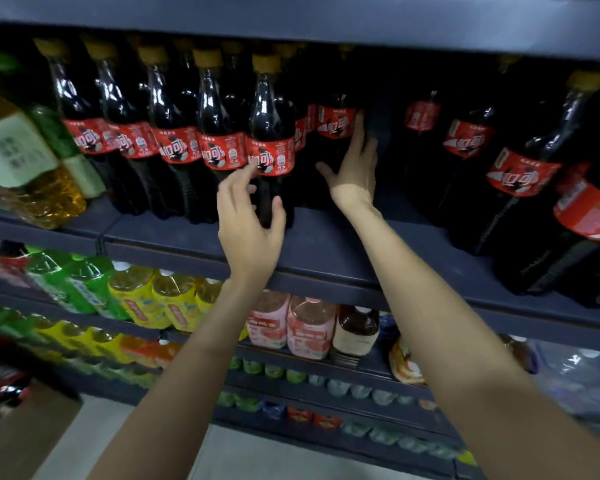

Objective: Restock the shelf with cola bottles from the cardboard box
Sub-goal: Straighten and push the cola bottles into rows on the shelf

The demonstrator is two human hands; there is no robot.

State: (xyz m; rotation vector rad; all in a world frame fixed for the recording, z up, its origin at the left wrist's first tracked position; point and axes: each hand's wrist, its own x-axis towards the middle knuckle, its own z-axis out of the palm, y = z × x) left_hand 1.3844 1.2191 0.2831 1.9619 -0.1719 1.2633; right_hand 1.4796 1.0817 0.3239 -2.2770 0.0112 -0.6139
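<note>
Two bare forearms reached up to the dark shelf (326, 244). Left hand (248, 220) curled loosely around the lower body of the front cola bottle (271, 140), fingers touching it. Right hand (355, 164) lay flat, fingers straight, against a rear cola bottle (335, 123) deeper in.

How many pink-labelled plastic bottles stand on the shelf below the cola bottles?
2. One pink-labelled plastic bottle stands just right of the left forearm. The second stands right of the first, next to a brown bottle with a cream label. Others may be hidden behind the forearm.
</note>
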